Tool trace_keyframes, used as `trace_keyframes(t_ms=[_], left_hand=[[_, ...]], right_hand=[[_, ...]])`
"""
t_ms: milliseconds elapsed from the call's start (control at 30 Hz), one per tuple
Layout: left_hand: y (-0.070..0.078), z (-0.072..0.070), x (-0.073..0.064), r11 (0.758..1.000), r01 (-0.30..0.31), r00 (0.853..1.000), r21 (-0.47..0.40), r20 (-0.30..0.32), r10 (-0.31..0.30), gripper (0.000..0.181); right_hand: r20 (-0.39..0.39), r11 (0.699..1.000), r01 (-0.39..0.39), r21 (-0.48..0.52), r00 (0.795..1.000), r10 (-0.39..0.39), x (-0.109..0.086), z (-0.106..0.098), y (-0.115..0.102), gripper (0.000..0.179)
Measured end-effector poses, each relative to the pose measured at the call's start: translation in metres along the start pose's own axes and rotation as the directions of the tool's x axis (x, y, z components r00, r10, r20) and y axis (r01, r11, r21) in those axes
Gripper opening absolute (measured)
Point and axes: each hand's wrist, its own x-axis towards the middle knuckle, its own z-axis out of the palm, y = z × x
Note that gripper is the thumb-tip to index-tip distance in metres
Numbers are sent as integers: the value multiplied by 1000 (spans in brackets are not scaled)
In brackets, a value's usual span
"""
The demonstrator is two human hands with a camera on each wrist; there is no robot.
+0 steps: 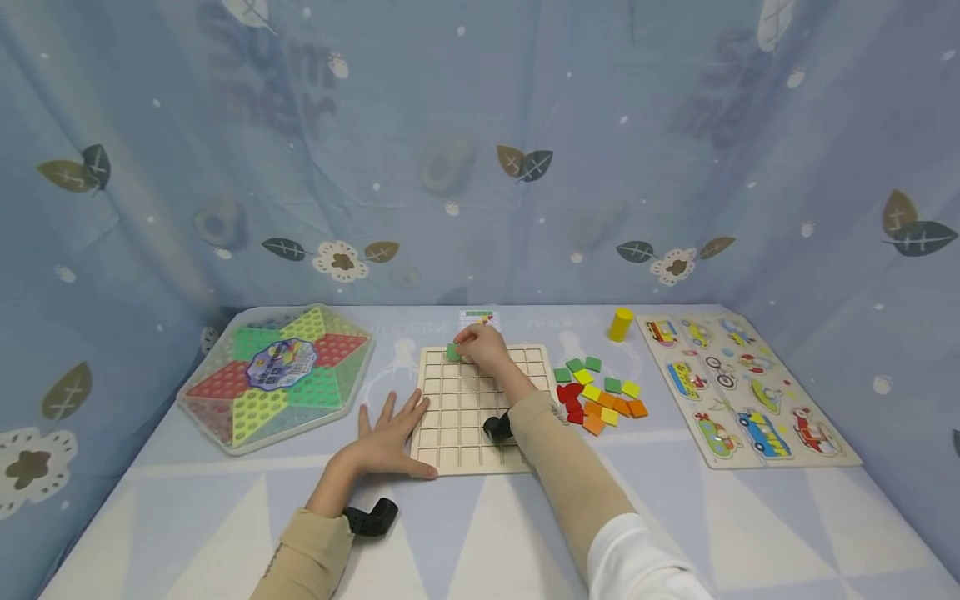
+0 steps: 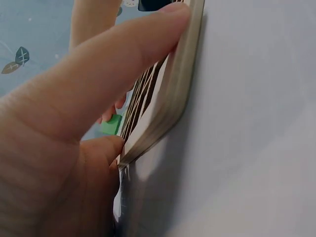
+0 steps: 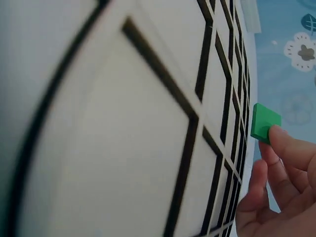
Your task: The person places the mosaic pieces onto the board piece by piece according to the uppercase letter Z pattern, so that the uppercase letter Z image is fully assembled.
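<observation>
A wooden grid board [image 1: 450, 425] lies flat on the table. My right hand [image 1: 483, 346] is over its far left part and pinches a green square tile [image 3: 265, 122] between thumb and fingers. In the head view this green tile [image 1: 453, 352] appears near the board's far left corner. My left hand [image 1: 386, 442] lies at the board's near left corner with fingers spread. Its thumb [image 2: 148, 39] touches the board's edge [image 2: 170, 106] in the left wrist view.
Loose green, yellow, orange and red pieces [image 1: 606, 403] lie right of the board. Beyond it is a small pattern card [image 1: 480, 317]. A yellow cylinder [image 1: 620, 325] stands near a picture puzzle board [image 1: 738, 383]. On the left lies a hexagonal Chinese checkers set [image 1: 281, 375].
</observation>
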Motion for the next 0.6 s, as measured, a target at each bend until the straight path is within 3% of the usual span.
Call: trace_keyframes(t_ms=[167, 367, 500, 600], left_hand=[[0, 0, 0, 1000, 5, 1000, 2, -2, -5, 115], [1, 0, 0, 1000, 8, 1000, 0, -7, -8, 115], [2, -1, 0, 1000, 5, 1000, -9, -16, -5, 115], [2, 0, -1, 1000, 9, 1000, -6, -16, -9, 114]], right_hand=[[-25, 989, -21, -145, 1000, 18, 1, 5, -4, 9], [-16, 954, -30, -297, 1000, 26, 2, 7, -5, 12], [-19, 935, -23, -353, 1000, 18, 4, 7, -4, 15], [-8, 943, 8, -334, 1000, -11, 2, 3, -2, 20]])
